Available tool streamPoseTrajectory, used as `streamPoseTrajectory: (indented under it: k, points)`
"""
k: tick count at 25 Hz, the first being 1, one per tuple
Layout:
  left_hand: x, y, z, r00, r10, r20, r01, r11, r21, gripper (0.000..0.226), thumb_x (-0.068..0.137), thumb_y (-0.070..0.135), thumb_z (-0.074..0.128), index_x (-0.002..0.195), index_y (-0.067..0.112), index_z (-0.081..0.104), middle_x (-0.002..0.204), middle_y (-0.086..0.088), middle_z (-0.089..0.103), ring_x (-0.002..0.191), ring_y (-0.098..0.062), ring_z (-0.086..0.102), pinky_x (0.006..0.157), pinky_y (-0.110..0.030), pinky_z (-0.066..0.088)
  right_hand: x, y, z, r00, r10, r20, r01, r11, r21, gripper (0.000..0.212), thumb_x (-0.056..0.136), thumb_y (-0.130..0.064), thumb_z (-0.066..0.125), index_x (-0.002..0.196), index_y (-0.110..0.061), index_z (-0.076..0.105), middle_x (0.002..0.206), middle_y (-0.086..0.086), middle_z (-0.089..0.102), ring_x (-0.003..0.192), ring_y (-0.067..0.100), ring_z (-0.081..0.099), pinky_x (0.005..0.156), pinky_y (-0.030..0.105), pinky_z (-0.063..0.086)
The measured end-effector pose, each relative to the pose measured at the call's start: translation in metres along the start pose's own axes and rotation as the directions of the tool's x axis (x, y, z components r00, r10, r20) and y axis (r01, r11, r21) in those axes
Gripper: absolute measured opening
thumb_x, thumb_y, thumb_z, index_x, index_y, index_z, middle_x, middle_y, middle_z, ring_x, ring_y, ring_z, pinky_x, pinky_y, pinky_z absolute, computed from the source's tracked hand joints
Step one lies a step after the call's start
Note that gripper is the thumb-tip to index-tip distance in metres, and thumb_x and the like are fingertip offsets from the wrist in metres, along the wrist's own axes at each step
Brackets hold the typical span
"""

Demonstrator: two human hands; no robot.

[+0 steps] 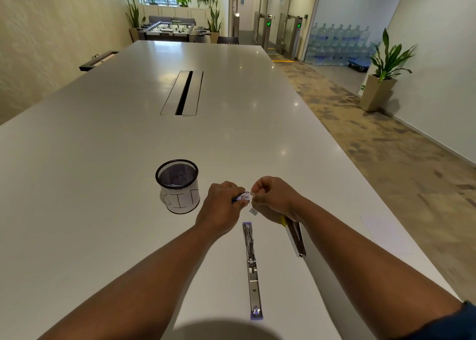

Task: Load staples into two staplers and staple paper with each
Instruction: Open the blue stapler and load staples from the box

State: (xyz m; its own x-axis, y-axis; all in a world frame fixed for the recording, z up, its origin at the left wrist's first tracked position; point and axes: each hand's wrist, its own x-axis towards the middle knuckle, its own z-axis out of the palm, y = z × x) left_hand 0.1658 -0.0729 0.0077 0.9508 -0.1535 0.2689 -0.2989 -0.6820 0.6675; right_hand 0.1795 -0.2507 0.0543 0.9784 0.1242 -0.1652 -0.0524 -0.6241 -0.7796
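Observation:
My left hand (pixel 221 203) grips a small staple box (pixel 243 198) just above the white table. My right hand (pixel 273 198) pinches something small and pale at the box's open end; what it is I cannot tell. A short strip of staples (pixel 253 211) lies on the table just below the hands. A purple-tipped stapler (pixel 252 267) lies folded out flat, running toward me. A second stapler (pixel 296 236), silver with a yellow part, lies partly under my right wrist. A white sheet of paper (pixel 381 232) rests near the table's right edge.
A black mesh cup (pixel 177 185) with a white label reading "BIN" stands left of my hands. A cable slot (pixel 184 93) runs down the table's middle. The table's right edge (pixel 365 185) drops to a patterned floor.

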Motion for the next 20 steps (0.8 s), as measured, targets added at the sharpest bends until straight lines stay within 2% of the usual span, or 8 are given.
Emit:
streamPoseTrajectory:
  k: [4,6,8,10,12,15,17,20]
  points:
    - [0.0,-0.002,0.001,1.0,-0.007,0.015,0.006,1.0,0.019,0.035,0.094,0.032,0.066,0.127,0.023,0.068,0.113,0.007,0.063,0.114,-0.016,0.044,0.087,-0.028,0.037,-0.011,-0.006,-0.003,0.989,-0.064,0.133,0.106,0.936,-0.335,0.026,0.075,-0.034,0.079,0.096,-0.025,0.068,0.097,-0.006,0.067,0.093,0.02,0.063,0.085,0.044,0.049]
    - [0.0,0.0,0.0,1.0,-0.005,0.009,0.005,1.0,0.014,0.036,0.093,0.032,0.067,0.127,0.022,0.068,0.116,0.006,0.061,0.113,-0.015,0.043,0.087,-0.027,0.038,-0.017,-0.01,0.004,0.991,-0.097,0.095,0.131,0.864,-0.486,0.022,0.078,-0.031,0.074,0.097,-0.028,0.066,0.095,-0.011,0.064,0.093,0.016,0.06,0.084,0.038,0.038]
    - [-0.003,0.001,-0.003,1.0,-0.005,-0.019,0.005,1.0,0.007,0.04,0.091,0.029,0.07,0.13,0.02,0.065,0.122,0.005,0.056,0.111,-0.011,0.04,0.088,-0.024,0.036,-0.022,-0.011,0.011,0.989,-0.14,0.039,0.14,0.852,-0.505,0.015,0.08,-0.025,0.068,0.095,-0.026,0.066,0.092,-0.01,0.065,0.092,0.017,0.059,0.085,0.038,0.034]
    - [-0.007,0.002,-0.006,0.998,-0.005,-0.061,0.004,1.0,-0.008,0.042,0.089,0.025,0.073,0.13,0.02,0.064,0.125,0.004,0.052,0.112,-0.01,0.041,0.089,-0.021,0.035,-0.028,-0.01,0.013,0.985,-0.172,-0.013,0.147,0.879,-0.453,0.01,0.081,-0.022,0.067,0.09,-0.024,0.065,0.085,-0.01,0.065,0.087,0.018,0.06,0.085,0.04,0.042]
    - [-0.013,0.003,-0.009,0.991,-0.07,-0.115,0.053,0.988,-0.143,0.033,0.088,0.018,0.074,0.121,0.021,0.068,0.121,0.003,0.057,0.106,-0.009,0.051,0.086,-0.019,0.04,-0.034,-0.007,0.011,0.974,-0.209,-0.088,0.169,0.928,-0.331,0.008,0.078,-0.017,0.07,0.083,-0.022,0.065,0.074,-0.012,0.062,0.075,0.014,0.06,0.076,0.037,0.05]
    - [-0.025,0.014,-0.018,0.958,-0.284,0.04,0.254,0.777,-0.576,0.024,0.092,0.005,0.068,0.107,0.023,0.073,0.105,-0.005,0.071,0.089,-0.01,0.063,0.077,-0.02,0.054,-0.047,-0.006,0.008,0.959,-0.219,-0.182,0.191,0.969,-0.159,0.011,0.077,-0.011,0.077,0.08,-0.014,0.066,0.068,-0.01,0.063,0.062,0.006,0.056,0.063,0.023,0.047]
    - [-0.034,0.019,-0.026,0.959,-0.244,0.143,0.277,0.706,-0.651,0.026,0.093,-0.001,0.066,0.106,0.02,0.075,0.104,-0.005,0.075,0.093,-0.012,0.067,0.075,-0.019,0.056,-0.057,-0.007,0.01,0.965,-0.171,-0.197,0.179,0.983,0.026,0.012,0.079,-0.01,0.078,0.08,-0.012,0.067,0.065,-0.009,0.061,0.058,0.007,0.055,0.06,0.022,0.046]
    - [-0.048,0.029,-0.035,0.966,-0.163,0.201,0.259,0.628,-0.734,0.023,0.09,-0.007,0.066,0.109,0.003,0.075,0.109,-0.013,0.076,0.095,-0.015,0.07,0.08,-0.022,0.058,-0.07,-0.008,0.016,0.984,-0.1,-0.146,0.145,0.929,0.341,0.012,0.083,-0.004,0.076,0.081,-0.01,0.066,0.062,-0.002,0.056,0.054,0.01,0.049,0.057,0.027,0.044]
